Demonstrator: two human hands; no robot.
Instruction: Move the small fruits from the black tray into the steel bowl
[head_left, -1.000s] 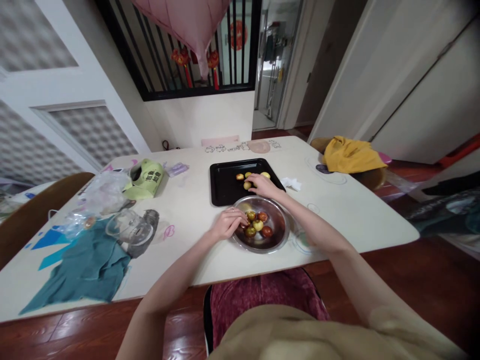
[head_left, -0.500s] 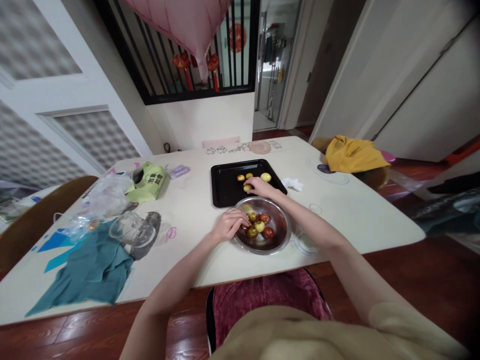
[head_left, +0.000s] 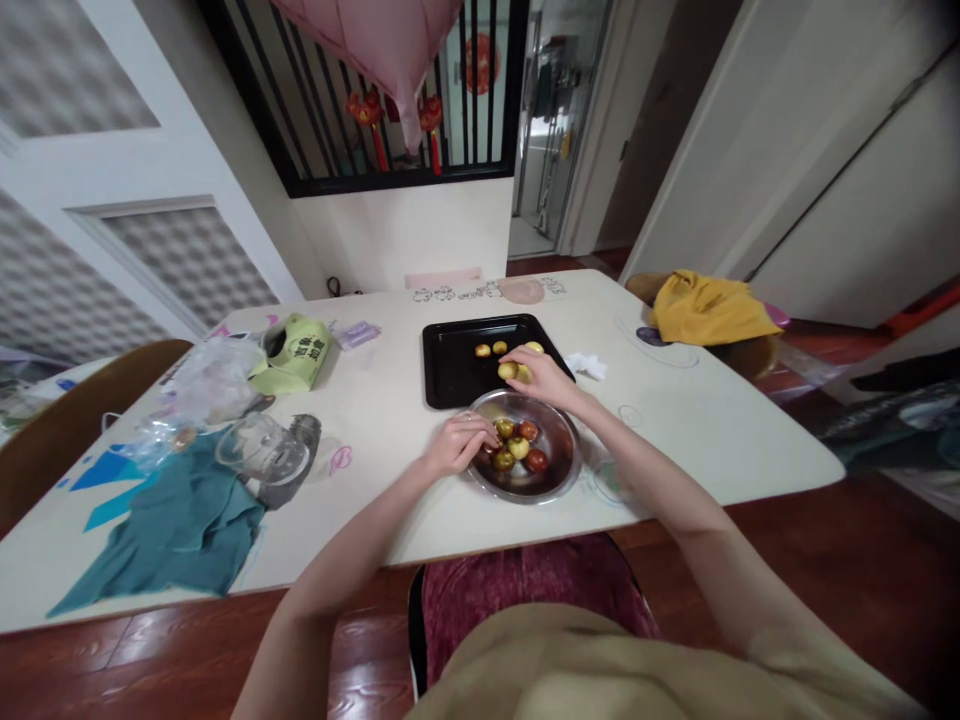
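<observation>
We note the right grip (head_left: 546, 378) has shifted slightly rightward over the black tray (head_left: 448, 378), pinching yellow fruit (head_left: 508, 371) that looks lifted, so we judge the pick-up made. Loose fruits (head_left: 482, 350) lie on the tray beyond. Left grip (head_left: 456, 445) curls over the metal bowl (head_left: 564, 462)'s left rim, beside mixed fruits (head_left: 517, 448) inside; we can't tell whether it pinches any.

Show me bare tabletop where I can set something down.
Between the right forearm, white tissue and the table's right edge; a smaller patch between the clear plastic container and left hand. Crowded on the left: plastic bag, teal cloth, green package.
</observation>
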